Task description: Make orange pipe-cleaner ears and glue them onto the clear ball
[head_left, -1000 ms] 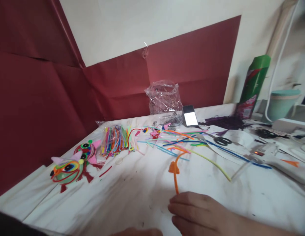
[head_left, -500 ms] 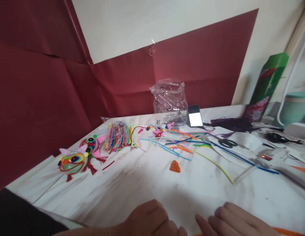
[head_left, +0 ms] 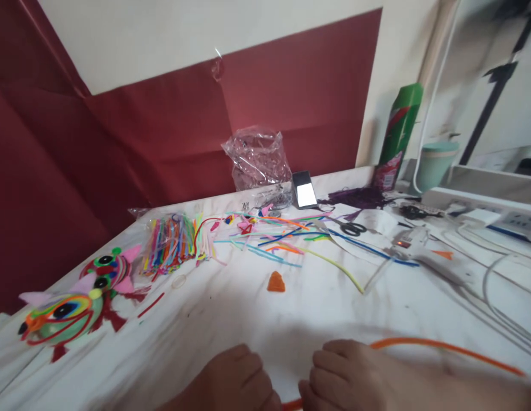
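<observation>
At the bottom of the head view, my left hand [head_left: 242, 379] is closed with its fingers curled. My right hand [head_left: 346, 374], also closed, is a short way to its right. Both grip an orange pipe cleaner [head_left: 445, 343]. A short stretch of it spans the gap between the fists, and its long tail curves out past my right wrist. The fingertips are hidden. Ahead of the hands lies a small orange coiled pipe-cleaner piece [head_left: 276, 282], flat on the white marbled table [head_left: 248, 311].
Two colourful animal-face ornaments [head_left: 72, 319] are at the left, near a bundle of pipe cleaners [head_left: 171, 242]. Loose strips, scissors [head_left: 353, 228], a glue gun [head_left: 436, 265] and a phone [head_left: 305, 193] lie farther back. A power strip [head_left: 487, 214] and cables are at the right.
The view has swung right, so the table things appear farther left. My right hand has curled into a fist, and more of the orange pipe cleaner shows.
</observation>
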`<state>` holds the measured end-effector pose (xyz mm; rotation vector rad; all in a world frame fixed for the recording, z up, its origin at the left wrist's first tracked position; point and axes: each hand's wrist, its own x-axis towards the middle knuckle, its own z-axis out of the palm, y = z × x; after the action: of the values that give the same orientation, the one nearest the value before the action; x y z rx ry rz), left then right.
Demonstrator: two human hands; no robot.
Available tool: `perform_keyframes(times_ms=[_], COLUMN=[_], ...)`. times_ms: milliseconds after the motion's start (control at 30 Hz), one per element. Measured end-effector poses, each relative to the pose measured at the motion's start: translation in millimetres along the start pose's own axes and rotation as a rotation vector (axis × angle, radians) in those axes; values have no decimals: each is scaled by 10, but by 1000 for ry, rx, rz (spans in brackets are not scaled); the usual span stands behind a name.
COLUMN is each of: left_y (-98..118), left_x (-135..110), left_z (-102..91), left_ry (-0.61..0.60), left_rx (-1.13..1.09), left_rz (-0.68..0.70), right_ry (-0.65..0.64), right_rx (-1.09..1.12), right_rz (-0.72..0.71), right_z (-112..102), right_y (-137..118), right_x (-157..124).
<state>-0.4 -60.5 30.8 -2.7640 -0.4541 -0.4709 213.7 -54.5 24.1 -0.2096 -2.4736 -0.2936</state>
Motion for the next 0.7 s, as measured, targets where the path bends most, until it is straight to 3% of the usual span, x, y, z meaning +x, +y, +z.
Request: perform_keyframes(times_ms=[100, 200, 267, 333, 400, 500, 600, 700], left_y=[-215, -565, -795, -968, -1069, -1130, -1153, -1174], left_x=[9, 79, 168, 270, 358, 423, 418, 402], left_z=[-9, 78, 241, 461, 676, 875, 922, 919], left_ry=[-63, -262, -338, -316, -282, -346, -356, -293], left_rx=[-62, -106, -183, -284, -355, -423, -461, -503], left_rz=[-47, -348, -564, -664, -640, -583, -635, -616], right_ry=[-163, -173, -212, -255, -272, -274, -274, -282], right_rx=[95, 154, 194, 215, 219, 234, 262, 283], right_rz=[140, 339, 322, 281, 280, 311, 326, 334], right_z=[-101, -24, 99, 207, 263, 276, 286, 329], right_y=[67, 177, 232, 262, 275, 291, 311, 321], right_x=[-64, -164, -224, -265, -290, -311, -323, -333])
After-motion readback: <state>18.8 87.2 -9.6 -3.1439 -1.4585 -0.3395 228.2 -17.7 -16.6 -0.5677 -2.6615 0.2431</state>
